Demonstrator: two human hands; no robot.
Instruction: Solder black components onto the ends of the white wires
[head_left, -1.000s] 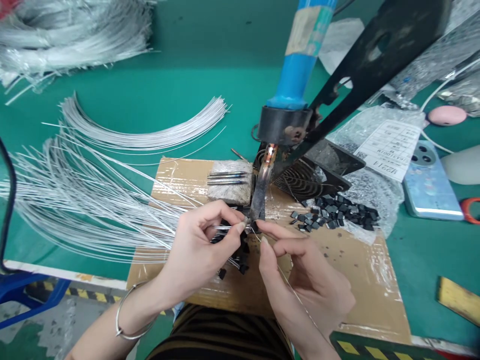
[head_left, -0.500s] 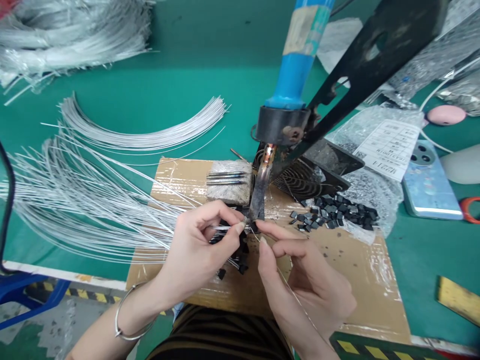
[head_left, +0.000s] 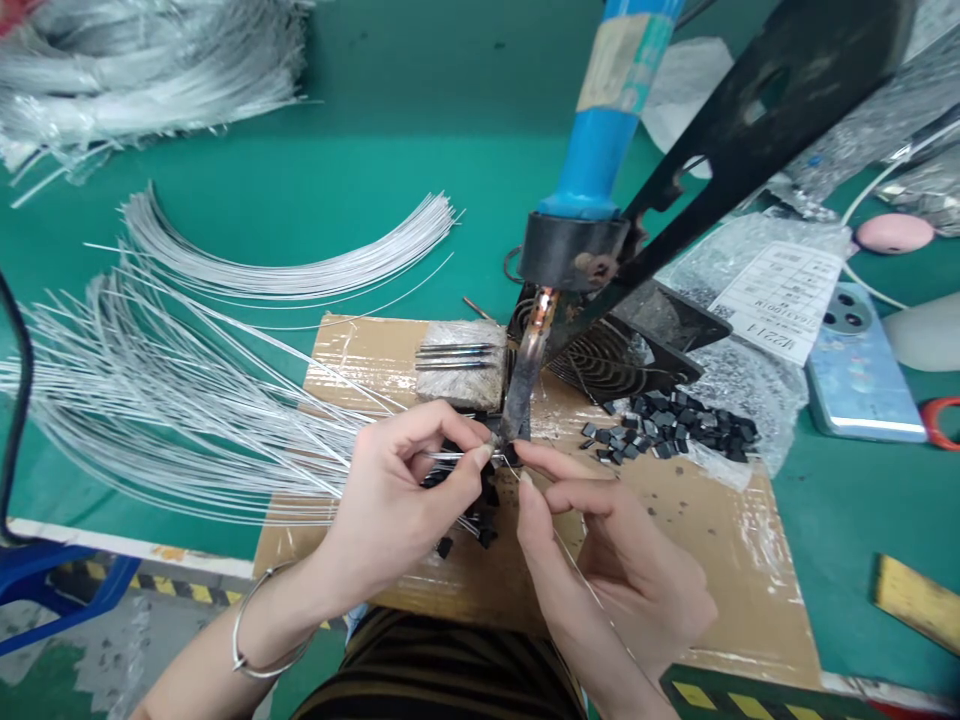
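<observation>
A blue-handled soldering iron hangs in a black stand, its tip pointing down between my hands. My left hand pinches a white wire between thumb and forefinger, its end right below the iron's tip. Thin solder wire runs through the closed fingers of my right hand up to the same spot. One small black part lies at the joint, mostly hidden by the fingertips. Beneath my left hand are wires ending in black pieces.
Loose white wires spread to the left, with a curved bundle behind. Cardboard covers the work area. Small black pieces are heaped at right, near a round black fan and a phone.
The whole view has shifted slightly, with the iron and stand appearing a little farther right. Both hands keep nearly the same pose at the iron's tip.
</observation>
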